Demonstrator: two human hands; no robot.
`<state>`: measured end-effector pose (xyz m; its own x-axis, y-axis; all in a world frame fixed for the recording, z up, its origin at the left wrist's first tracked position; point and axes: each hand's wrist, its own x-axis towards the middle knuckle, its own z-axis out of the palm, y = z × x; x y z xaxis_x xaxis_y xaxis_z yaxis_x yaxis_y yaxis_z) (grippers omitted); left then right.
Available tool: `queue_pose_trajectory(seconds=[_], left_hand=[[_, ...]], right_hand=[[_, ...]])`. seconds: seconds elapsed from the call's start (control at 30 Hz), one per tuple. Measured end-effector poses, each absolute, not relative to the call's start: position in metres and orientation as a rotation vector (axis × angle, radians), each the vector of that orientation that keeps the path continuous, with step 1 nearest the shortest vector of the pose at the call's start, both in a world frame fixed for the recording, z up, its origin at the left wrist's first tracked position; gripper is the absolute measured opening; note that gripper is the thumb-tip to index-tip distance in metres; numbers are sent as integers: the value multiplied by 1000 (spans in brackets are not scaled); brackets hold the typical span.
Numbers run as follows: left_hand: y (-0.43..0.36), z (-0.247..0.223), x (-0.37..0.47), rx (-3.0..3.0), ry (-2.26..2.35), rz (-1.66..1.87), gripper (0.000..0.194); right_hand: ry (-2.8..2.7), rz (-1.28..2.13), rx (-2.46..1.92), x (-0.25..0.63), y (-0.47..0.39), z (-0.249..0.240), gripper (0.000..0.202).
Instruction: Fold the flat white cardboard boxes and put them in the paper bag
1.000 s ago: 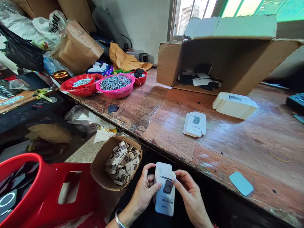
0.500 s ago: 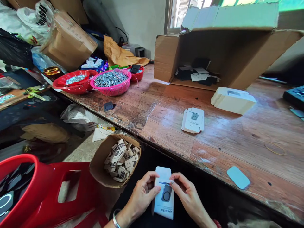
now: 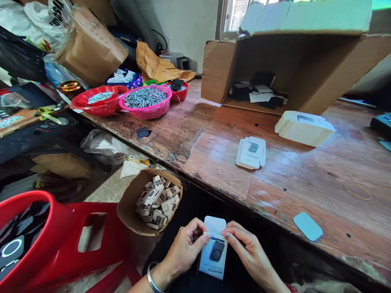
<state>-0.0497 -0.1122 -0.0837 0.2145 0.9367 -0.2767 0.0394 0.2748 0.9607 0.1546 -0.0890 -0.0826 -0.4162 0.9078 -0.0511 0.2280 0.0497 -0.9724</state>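
Observation:
A small white printed box [image 3: 214, 258] marked MAGNETIC stands between my hands over my lap, its top flap raised. My left hand [image 3: 190, 244] pinches the box's left edge near the top, thumb on the printed front. At the top right corner, my right hand [image 3: 246, 246] pinches the edge by the flap. Whether anything is inside the box I cannot tell. Just left of my hands, a cardboard carton [image 3: 131, 211] on the floor side holds several small white boxes [image 3: 160, 199].
On the wooden table [image 3: 220, 179] lie flattened boxes [image 3: 252, 152], a stack of white cartons [image 3: 304, 128], a pale blue rounded card [image 3: 308, 226] and a large open cardboard box [image 3: 218, 73]. Baskets of metal parts [image 3: 146, 101] stand farther left. A red stool [image 3: 65, 236] carries a red tub [image 3: 45, 199].
The view has shifted slightly. Both hands stay at the top of the small box, and my right fingers have moved a little to its right edge.

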Motion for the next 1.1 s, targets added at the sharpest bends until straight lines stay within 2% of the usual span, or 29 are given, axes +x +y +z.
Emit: queue_pose_trajectory(seconds=[0.2, 0.3, 0.37, 0.47, 0.6, 0.9, 1.1], left_hand=[[-110, -85, -51, 1103, 1154, 875, 34], [-112, -87, -51, 1096, 1122, 897, 31], [-114, -88, -50, 1032, 1096, 919, 34], [-115, -89, -50, 970, 1068, 926, 50], [-113, -89, -50, 1096, 1114, 895, 28], [-108, -75, -56, 1271, 1160, 946, 26], [-101, -56, -52, 1389, 1339, 875, 20]], right_hand=[[-1439, 1481, -1233, 148, -84, -84, 27], [-1383, 1647, -1228, 148, -72, -81, 44], [-1470, 1697, -1187, 149, -65, -77, 33], [-1573, 1618, -1100, 151, -65, -70, 22], [-1731, 1589, -1043, 153, -70, -60, 18], [-1924, 1481, -1230, 145, -67, -46, 11], [-1801, 1584, -1313, 142, -63, -41, 11]])
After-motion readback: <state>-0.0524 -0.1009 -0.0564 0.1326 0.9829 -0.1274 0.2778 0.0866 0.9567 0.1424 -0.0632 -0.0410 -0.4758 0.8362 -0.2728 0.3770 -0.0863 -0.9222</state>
